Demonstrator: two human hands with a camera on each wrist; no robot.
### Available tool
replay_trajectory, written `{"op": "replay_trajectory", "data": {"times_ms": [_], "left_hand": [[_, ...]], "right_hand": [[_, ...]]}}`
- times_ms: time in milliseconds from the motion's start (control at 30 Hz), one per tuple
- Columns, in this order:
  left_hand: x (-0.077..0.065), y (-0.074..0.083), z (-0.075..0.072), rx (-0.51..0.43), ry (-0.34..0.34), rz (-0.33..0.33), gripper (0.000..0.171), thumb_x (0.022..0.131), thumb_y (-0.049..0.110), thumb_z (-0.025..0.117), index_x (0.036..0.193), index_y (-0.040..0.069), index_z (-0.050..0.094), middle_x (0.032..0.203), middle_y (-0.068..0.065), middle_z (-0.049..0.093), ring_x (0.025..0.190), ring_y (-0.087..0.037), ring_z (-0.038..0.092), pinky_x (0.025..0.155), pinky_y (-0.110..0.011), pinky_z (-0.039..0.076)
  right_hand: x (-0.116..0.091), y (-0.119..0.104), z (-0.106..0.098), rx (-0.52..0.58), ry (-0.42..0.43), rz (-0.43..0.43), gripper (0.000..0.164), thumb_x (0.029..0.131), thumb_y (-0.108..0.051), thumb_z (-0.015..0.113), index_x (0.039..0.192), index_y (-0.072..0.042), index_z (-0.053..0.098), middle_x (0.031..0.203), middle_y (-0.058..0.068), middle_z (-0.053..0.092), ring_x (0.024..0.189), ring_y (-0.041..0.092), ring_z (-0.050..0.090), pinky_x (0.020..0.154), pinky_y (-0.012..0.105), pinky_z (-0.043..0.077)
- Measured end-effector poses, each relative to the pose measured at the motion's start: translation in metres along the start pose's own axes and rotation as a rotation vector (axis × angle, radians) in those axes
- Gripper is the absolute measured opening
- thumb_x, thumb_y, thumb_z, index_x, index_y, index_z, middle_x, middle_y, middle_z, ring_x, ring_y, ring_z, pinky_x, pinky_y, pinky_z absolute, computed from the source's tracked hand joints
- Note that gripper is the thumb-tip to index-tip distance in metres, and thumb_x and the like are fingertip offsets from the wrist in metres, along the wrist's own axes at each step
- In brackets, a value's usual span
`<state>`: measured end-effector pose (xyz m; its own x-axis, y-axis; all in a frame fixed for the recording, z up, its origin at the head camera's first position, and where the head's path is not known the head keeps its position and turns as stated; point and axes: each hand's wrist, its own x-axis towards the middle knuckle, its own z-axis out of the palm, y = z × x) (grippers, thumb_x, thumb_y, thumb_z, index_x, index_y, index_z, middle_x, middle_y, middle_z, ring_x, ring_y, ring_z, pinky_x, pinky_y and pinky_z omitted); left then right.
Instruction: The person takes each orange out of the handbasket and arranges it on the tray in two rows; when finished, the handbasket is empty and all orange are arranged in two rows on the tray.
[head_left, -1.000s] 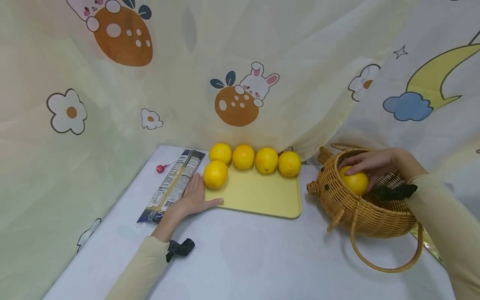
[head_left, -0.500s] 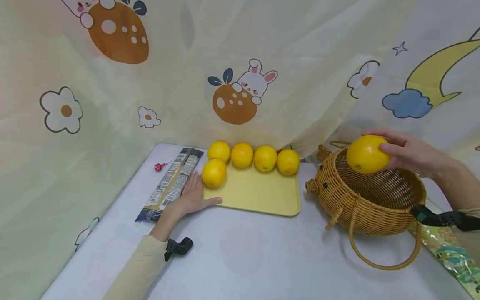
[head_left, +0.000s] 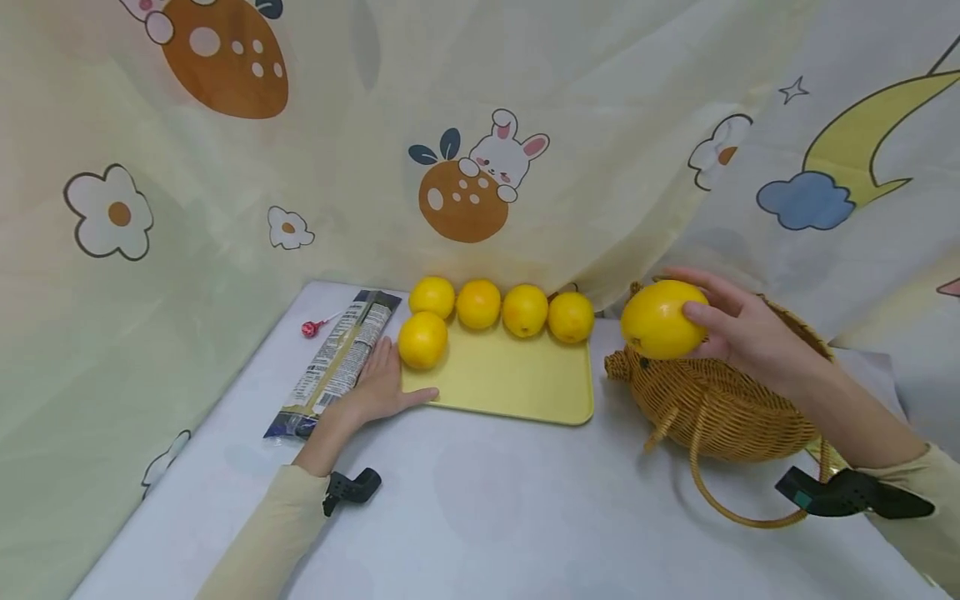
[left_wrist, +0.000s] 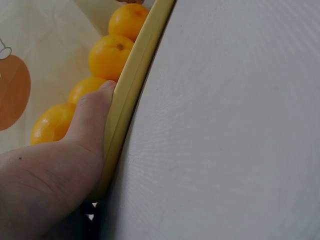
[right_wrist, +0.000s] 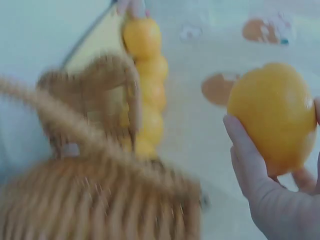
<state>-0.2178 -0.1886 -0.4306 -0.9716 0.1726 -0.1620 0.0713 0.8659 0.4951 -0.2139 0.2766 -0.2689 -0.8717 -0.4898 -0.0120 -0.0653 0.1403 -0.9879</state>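
My right hand (head_left: 757, 337) grips a yellow-orange orange (head_left: 662, 321) in the air above the snout end of a pig-shaped wicker basket (head_left: 720, 408). In the right wrist view the fingers and thumb wrap around that orange (right_wrist: 272, 115). At the front left corner of a yellow tray (head_left: 517, 383), my left hand (head_left: 378, 387) lies with straight fingers along its side. Its thumb touches the tray's front rim (left_wrist: 127, 100) in the left wrist view. Several oranges (head_left: 525, 311) line the tray's back edge, and another orange (head_left: 422, 340) sits in front at the left.
A long printed packet (head_left: 337, 367) lies left of the tray, close to the left hand, with a red lollipop (head_left: 310, 329) beyond it. The basket's handle (head_left: 742, 521) droops onto the white table (head_left: 487, 500). A patterned curtain (head_left: 360, 192) hangs directly behind.
My right hand has lifted the orange out of the basket and carried it left, past the basket's rim. The left hand stays at the tray's corner.
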Motion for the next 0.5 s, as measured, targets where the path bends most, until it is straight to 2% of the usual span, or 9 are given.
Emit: {"op": "replay_trajectory", "data": {"times_ms": [133,300,500], "left_hand": [[-0.002,-0.003,0.001,-0.002,-0.017,-0.002,0.122,0.080,0.069,0.062,0.153,-0.006,-0.001,0.160,-0.028,-0.010,0.151,-0.041,-0.008,0.123,-0.056,0.000],[0.000,-0.004,0.002,0.006,-0.022,-0.007,0.122,0.080,0.070,0.061,0.153,-0.006,-0.001,0.160,-0.028,-0.012,0.150,-0.041,-0.009,0.123,-0.055,0.000],[0.003,-0.004,0.000,0.016,-0.005,-0.011,0.121,0.080,0.071,0.059,0.153,-0.005,0.000,0.160,-0.028,-0.011,0.150,-0.041,-0.008,0.123,-0.056,0.000]], "right_hand": [[0.011,0.004,0.029,0.032,0.006,0.054,0.046,0.104,-0.019,0.045,0.148,-0.021,0.033,0.135,-0.004,0.041,0.105,0.008,0.064,0.084,0.026,0.059],[0.030,0.008,0.062,0.115,-0.032,0.057,0.038,0.102,-0.019,0.047,0.139,-0.024,0.037,0.132,0.002,0.042,0.105,0.011,0.063,0.085,0.027,0.059],[0.052,0.013,0.093,0.196,-0.030,0.056,0.047,0.100,-0.021,0.050,0.144,-0.017,0.034,0.131,0.001,0.045,0.104,0.011,0.062,0.087,0.031,0.059]]}}
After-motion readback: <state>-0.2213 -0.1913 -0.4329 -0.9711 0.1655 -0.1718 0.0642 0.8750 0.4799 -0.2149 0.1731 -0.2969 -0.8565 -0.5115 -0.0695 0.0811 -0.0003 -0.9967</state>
